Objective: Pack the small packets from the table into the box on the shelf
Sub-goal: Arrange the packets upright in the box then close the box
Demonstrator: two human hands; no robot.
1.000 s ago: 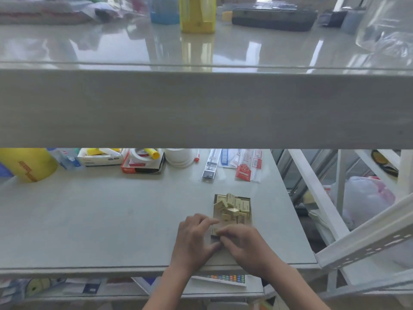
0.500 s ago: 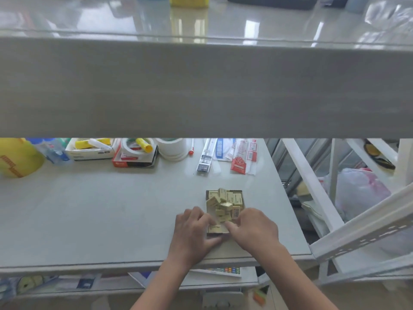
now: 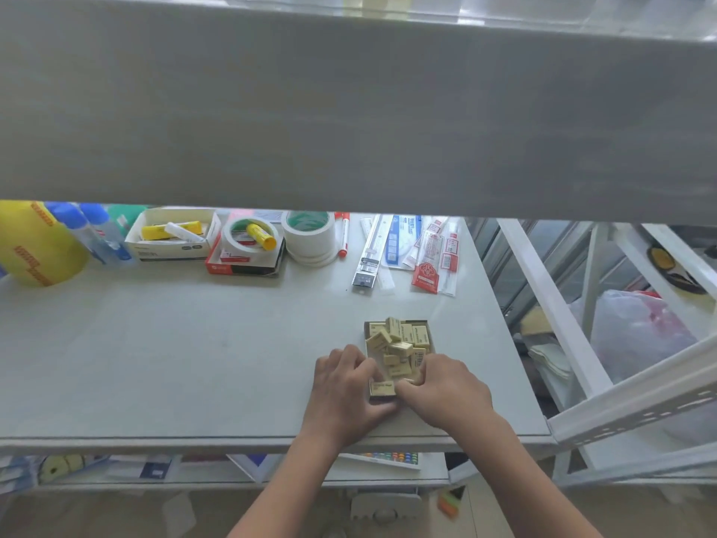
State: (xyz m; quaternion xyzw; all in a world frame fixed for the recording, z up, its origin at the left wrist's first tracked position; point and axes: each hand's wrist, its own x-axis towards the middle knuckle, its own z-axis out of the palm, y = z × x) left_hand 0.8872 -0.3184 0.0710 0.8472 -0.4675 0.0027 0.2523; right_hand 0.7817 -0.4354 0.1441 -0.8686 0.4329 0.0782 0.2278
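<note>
Both hands are working at a shallow box (image 3: 399, 361) on the shelf (image 3: 194, 355), the left hand (image 3: 347, 386) and right hand (image 3: 446, 390) pinching one packet (image 3: 382, 388) at its near edge, where the heaped packets (image 3: 399, 343) are risking spilling if jostled.

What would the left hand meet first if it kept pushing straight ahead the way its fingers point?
Probably the pile of small packets in the box; the left hand already sits at the box's near left edge.
</note>
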